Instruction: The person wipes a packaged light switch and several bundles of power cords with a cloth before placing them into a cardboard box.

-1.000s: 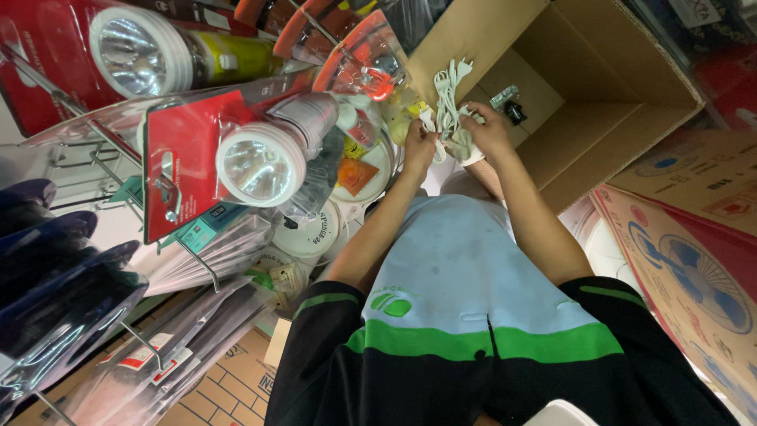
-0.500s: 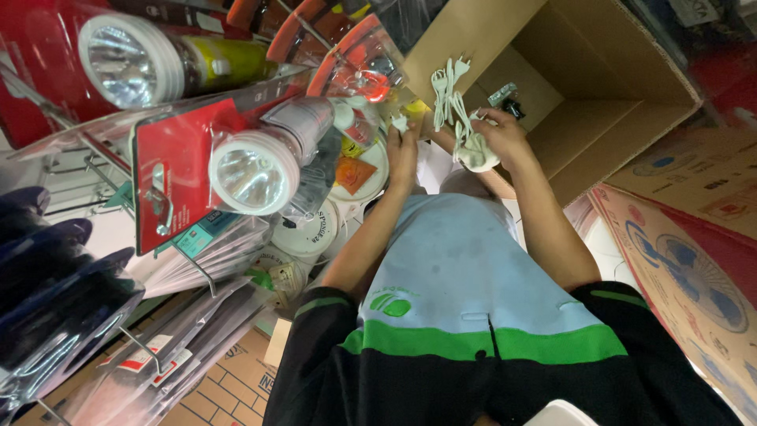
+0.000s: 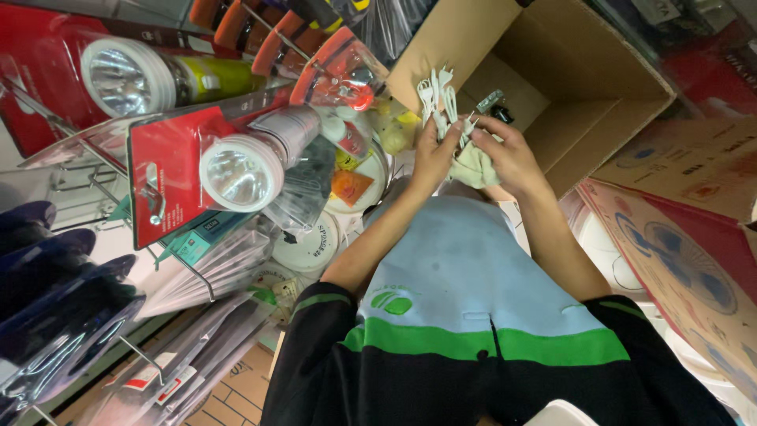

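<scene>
Right, both hands up at the mouth of the open cardboard box (image 3: 583,71), w/ a bundle of white cords (image 3: 443,106) between them. Left hand (image 3: 432,154) has its grip closed round the left side of the bundle, fingers curled, thumb side toward the cords. Right hand (image 3: 512,154) grips the right side, fingers wrapped over a pale cloth-like wad (image 3: 473,166) that sits just under the cords; can't tell if cloth & cords are one item. White plugs stick up out of the top of the bundle, above both hands. Bundle is held in the air, in front of the box's near flap, not resting on anything visible.

Inside the box, just beside the right hand's fingertips, a small dark item (image 3: 498,110), too small to make out.

Left of the hands: pegs w/ hanging goods. Big flashlight in red blister pack (image 3: 236,166) nearest, a second flashlight w/ yellow-green body (image 3: 126,75) higher up, orange-handled tools (image 3: 260,31) at top. Clear-bagged small goods (image 3: 347,79) hang close to the left hand. Dark blue packs (image 3: 47,315) far left.

Right side: printed carton w/ fan picture (image 3: 686,276), near the right forearm. Person's shirt (image 3: 465,315) fills the lower middle: light blue, green band, black below.
</scene>
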